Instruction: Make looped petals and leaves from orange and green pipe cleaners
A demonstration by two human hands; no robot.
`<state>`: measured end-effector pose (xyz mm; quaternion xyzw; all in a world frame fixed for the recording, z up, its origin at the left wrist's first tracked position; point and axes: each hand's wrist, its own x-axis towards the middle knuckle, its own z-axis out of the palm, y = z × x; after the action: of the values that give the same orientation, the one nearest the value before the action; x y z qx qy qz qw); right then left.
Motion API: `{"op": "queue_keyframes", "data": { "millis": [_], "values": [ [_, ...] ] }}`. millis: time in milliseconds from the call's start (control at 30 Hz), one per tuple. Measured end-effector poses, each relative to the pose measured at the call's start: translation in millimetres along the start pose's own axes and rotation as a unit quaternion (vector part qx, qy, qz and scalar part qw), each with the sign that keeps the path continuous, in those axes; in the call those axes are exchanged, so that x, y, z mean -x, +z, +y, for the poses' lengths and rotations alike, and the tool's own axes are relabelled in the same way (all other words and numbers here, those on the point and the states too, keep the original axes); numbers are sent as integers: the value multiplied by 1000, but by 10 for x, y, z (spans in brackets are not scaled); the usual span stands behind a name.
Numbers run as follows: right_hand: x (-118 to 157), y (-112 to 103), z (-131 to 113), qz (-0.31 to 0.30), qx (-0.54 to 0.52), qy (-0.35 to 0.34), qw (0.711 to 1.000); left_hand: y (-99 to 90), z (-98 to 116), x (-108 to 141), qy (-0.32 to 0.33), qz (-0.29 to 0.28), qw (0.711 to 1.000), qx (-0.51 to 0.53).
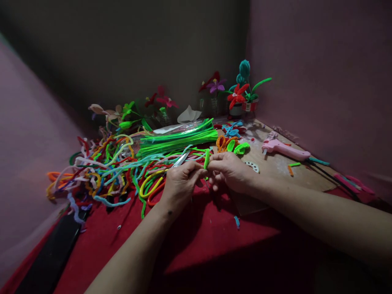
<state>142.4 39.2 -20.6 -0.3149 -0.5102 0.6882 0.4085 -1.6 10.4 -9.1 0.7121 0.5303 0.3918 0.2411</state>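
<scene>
Between my two hands is a green pipe cleaner (pixel 206 159), its upper part bent and sticking up. My left hand (pixel 185 179) pinches it from the left, thumb and fingertips pressed together. From the other side my right hand (pixel 228 169) grips it with curled fingers. A thin stem hangs under the fingertips; its lower end is hard to make out. Just beyond my left hand lie silver scissors (pixel 181 159), partly covered by the hand. A white ring with holes (pixel 251 166) lies behind my right wrist.
Loose colored pipe cleaners (pixel 104 175) heap at left, beside a green bundle (pixel 180 139). A pink glue gun (pixel 284 149) rests on a board (pixel 312 175) at right. Pipe-cleaner flowers (pixel 237 96) stand at the back. A long black object (pixel 52 249) lies front left on red cloth (pixel 122 245).
</scene>
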Motion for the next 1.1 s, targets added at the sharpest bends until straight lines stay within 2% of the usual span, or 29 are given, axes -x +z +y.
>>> {"op": "queue_keyframes", "data": {
  "millis": [100, 267, 367, 433, 500, 600, 667, 733, 800, 867, 933, 1000, 1100],
  "values": [
    [1, -27, -18, -9, 49, -29, 998, -20, 29, -5, -19, -3, 1000, 17],
    [36, -13, -64, 42, 207, -100, 972, -14, 64, -20, -71, -45, 993, 87],
    [40, 9, -58, 80, 230, -139, 960, 26, 86, -8, -87, -40, 986, 137],
    [35, 21, -43, 98, 216, -129, 963, 60, 84, 11, -82, -26, 987, 133],
    [30, 30, -29, 95, 192, -94, 972, 92, 58, 31, -50, 1, 996, 79],
    [28, 47, -19, 76, 151, -59, 984, 127, -15, 49, 52, 61, 995, -60],
    [29, 65, -18, 73, 118, -52, 989, 145, -70, 53, 134, 92, 976, -146],
    [28, 94, -20, 79, 81, -27, 993, 162, -119, 52, 203, 98, 953, -204],
    [22, 128, -19, 88, 41, 10, 995, 176, -155, 48, 241, 99, 930, -259],
    [10, 155, -11, 89, -3, 31, 996, 183, -178, 43, 251, 102, 908, -319],
    [-3, 166, 5, 77, -29, 23, 996, 180, -184, 37, 249, 114, 894, -355],
    [-11, 158, 21, 56, -23, 2, 998, 169, -173, 32, 240, 123, 902, -337],
    [-11, 120, 31, 49, 42, -36, 997, 148, -144, 21, 197, 117, 943, -241]
  ]
}}
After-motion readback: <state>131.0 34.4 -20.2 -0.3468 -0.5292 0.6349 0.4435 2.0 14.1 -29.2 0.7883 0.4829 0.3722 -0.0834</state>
